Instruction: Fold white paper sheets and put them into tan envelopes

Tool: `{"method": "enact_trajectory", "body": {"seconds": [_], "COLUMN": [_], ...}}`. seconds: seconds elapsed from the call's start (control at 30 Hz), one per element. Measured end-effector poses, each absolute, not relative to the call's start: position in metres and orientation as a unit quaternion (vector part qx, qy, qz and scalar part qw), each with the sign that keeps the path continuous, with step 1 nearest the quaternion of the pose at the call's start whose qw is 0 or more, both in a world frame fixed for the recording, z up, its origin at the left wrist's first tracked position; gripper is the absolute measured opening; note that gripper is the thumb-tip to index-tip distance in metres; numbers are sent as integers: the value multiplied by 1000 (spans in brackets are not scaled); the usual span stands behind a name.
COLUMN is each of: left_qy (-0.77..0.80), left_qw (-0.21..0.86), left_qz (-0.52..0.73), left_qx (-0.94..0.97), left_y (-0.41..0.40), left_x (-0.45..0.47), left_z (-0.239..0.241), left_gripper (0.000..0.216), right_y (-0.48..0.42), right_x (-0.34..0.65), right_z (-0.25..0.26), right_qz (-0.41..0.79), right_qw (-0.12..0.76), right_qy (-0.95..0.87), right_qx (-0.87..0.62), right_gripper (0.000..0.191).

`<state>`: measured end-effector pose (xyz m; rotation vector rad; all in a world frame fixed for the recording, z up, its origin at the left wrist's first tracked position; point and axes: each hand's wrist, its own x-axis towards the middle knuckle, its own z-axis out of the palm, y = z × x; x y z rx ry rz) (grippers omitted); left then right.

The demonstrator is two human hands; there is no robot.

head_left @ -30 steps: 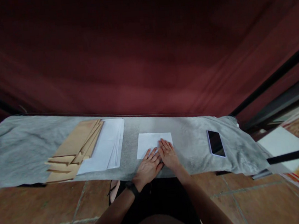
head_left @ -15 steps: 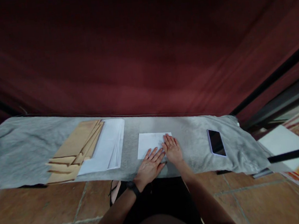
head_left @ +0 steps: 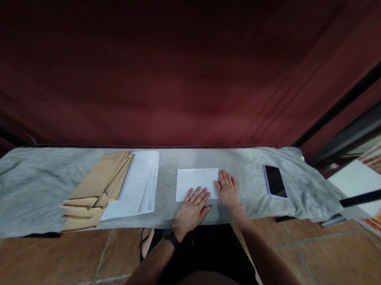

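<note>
Left hand (head_left: 190,209) on grey cloth (head_left: 32,195), red curtain (head_left: 182,66)

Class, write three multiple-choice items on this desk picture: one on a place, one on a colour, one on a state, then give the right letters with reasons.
1. Where does the dark-screened phone lie on the grey cloth-covered table?
A. right of the white folded paper sheet
B. on the envelopes
C. under the left hand

2. What colour is the fanned stack of paper envelopes?
A. blue
B. brown
C. green

3. How is the left hand?
A. closed in a fist
B. holding the phone
C. flat and open on the sheet's near edge

Answers: 1 A, the phone lies beyond the right hand, right of the sheet. 2 B, the stack is tan-brown beside a pile of white sheets. 3 C, its fingers are spread flat on the paper.
</note>
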<state>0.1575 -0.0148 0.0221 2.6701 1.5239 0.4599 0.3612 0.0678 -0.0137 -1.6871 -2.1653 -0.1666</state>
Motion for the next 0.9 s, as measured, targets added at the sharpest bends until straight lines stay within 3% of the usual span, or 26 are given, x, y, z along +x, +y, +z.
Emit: {"method": "enact_trajectory", "body": {"seconds": [0.33, 0.53, 0.9], "left_qy": [490, 496, 535], "left_qw": [11, 3, -19], "left_qz": [146, 129, 142], "left_qx": [859, 859, 833], "left_y": [-14, -13, -20], "left_x": [159, 159, 163], "left_z": [18, 11, 9], "left_gripper": [50, 54, 59], "right_y": [26, -1, -5], "right_x": [349, 332, 329], "right_z": [-10, -5, 0], "right_qz": [-44, -4, -15], "right_qw": [228, 183, 172], "right_qy": [-770, -835, -823], "right_qx": [-595, -519, -541], "right_gripper": [54, 47, 50]}}
